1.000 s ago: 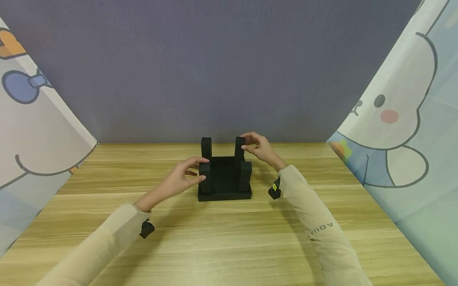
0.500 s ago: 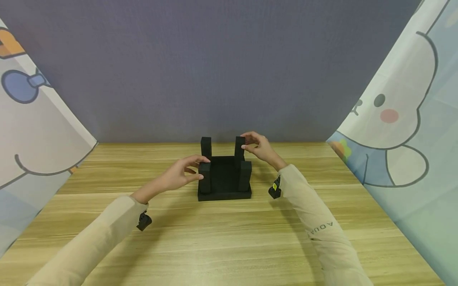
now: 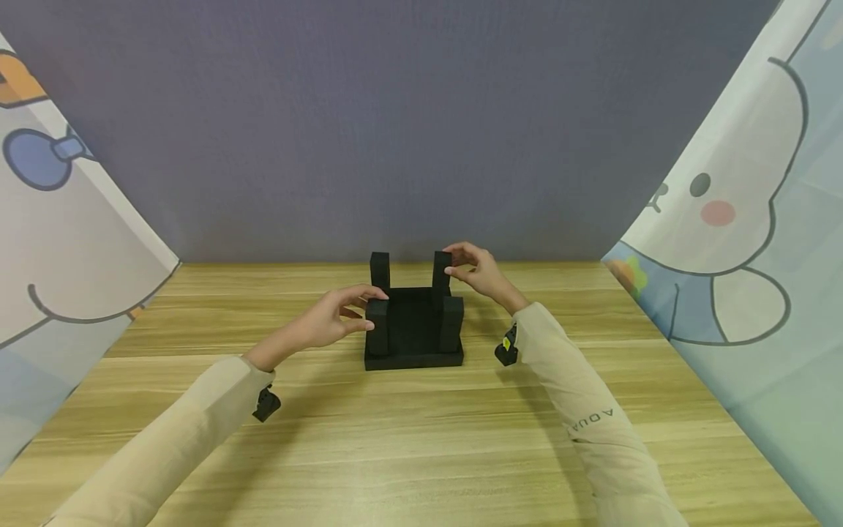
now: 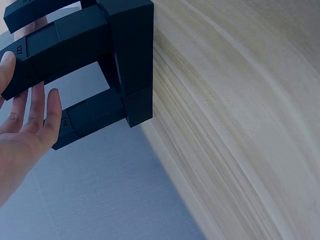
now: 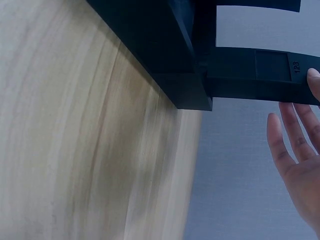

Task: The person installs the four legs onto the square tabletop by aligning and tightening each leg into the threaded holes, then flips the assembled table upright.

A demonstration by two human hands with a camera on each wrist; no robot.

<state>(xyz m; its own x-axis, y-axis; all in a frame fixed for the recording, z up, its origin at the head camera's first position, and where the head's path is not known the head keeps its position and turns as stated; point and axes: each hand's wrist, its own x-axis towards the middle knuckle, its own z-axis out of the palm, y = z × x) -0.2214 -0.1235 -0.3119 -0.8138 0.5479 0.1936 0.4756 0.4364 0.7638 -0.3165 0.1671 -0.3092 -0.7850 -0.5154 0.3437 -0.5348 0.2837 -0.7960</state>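
On the wooden table stands a black square base (image 3: 413,361) with a raised rim and several black rectangular posts rising at its corners. My left hand (image 3: 332,317) pinches the top of the near-left post (image 3: 377,333) between thumb and fingers. At the far-right post (image 3: 440,284), my right hand (image 3: 479,271) grips the upper end from the right side. The left wrist view shows the thumb on the marked face of the post (image 4: 65,45). Raised "123" marks the post (image 5: 270,75) held in the right wrist view, near its top.
The far-left post (image 3: 380,272) and the near-right post (image 3: 451,326) stand untouched by either hand. A grey panel (image 3: 395,132) rises behind the table (image 3: 369,439). Cartoon-printed sheets flank it at left (image 3: 79,241) and right (image 3: 737,161).
My left wrist and forearm have shifted slightly left and away from me, the fingers staying at the near-left post. My right hand and the black base look unmoved.
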